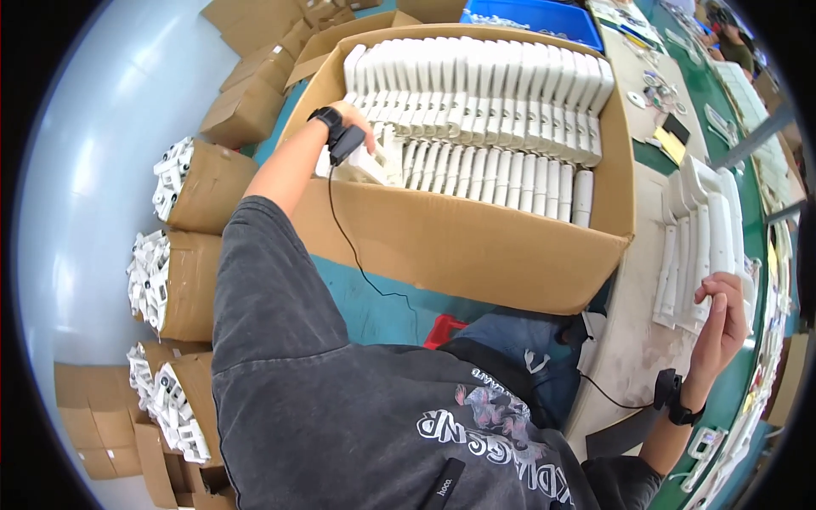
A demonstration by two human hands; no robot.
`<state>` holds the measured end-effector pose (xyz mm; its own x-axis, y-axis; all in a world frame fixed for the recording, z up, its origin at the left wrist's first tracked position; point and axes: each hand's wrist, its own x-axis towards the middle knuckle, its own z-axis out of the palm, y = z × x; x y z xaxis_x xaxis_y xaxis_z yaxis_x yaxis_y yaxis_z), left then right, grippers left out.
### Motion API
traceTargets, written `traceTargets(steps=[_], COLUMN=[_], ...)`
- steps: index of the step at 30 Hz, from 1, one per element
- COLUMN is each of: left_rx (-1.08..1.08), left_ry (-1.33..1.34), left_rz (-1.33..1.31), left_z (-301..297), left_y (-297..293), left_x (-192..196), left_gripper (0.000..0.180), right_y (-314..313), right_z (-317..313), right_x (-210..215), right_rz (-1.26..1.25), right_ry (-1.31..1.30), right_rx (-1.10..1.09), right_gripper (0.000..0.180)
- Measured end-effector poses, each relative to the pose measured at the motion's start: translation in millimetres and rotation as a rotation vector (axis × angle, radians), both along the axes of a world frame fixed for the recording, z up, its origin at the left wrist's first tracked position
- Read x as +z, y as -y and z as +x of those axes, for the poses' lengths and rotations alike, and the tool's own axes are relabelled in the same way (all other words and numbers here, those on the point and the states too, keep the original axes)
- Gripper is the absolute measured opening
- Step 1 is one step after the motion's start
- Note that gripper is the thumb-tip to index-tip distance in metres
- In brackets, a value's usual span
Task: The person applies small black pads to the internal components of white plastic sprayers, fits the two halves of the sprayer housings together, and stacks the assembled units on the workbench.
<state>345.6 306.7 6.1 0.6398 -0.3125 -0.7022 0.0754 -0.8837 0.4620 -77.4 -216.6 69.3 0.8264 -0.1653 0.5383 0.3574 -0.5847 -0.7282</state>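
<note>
My left hand (pixel 359 136) reaches down into a large open cardboard box (pixel 476 246) and grips white plastic parts (pixel 374 166) at the left end of the front row. The box holds several tight rows of the same white plastic parts (pixel 493 102), standing on edge. My right hand (pixel 724 316) rests on the near end of a row of white plastic parts (pixel 701 242) lying on the worktable (pixel 625 340), fingers curled over the end piece. Each wrist wears a black band with a cable.
Several smaller cardboard boxes (pixel 191 285) packed with white parts lie on their sides along the left. More boxes (pixel 255 85) are stacked at the back, beside a blue bin (pixel 535 17). A green conveyor (pixel 739 170) runs past the table, with another person at its far end.
</note>
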Motion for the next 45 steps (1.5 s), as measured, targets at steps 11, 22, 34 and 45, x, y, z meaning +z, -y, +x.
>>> traceTargets(steps=[11, 22, 34, 45], left_rx=[0.066, -0.326, -0.067, -0.658], left_ry=[-0.058, 0.708, 0.469, -0.054], left_rz=[-0.346, -0.41, -1.148, -1.266], left_z=[-21, -133, -270, -411], left_y=[-8, -15, 165, 370], left_x=[96, 229, 66, -21], left_gripper=[0.046, 0.056, 0.04, 0.026], right_y=[53, 109, 34, -4], right_z=[-61, -207, -267, -327], right_x=[20, -140, -179, -132], right_rz=[0.197, -0.448, -0.339, -0.376], right_ry=[0.032, -0.821, -1.045, -0.703], right_rx=[-0.207, -0.777, -1.019, -1.065], right_gripper=[0.015, 0.065, 0.073, 0.041])
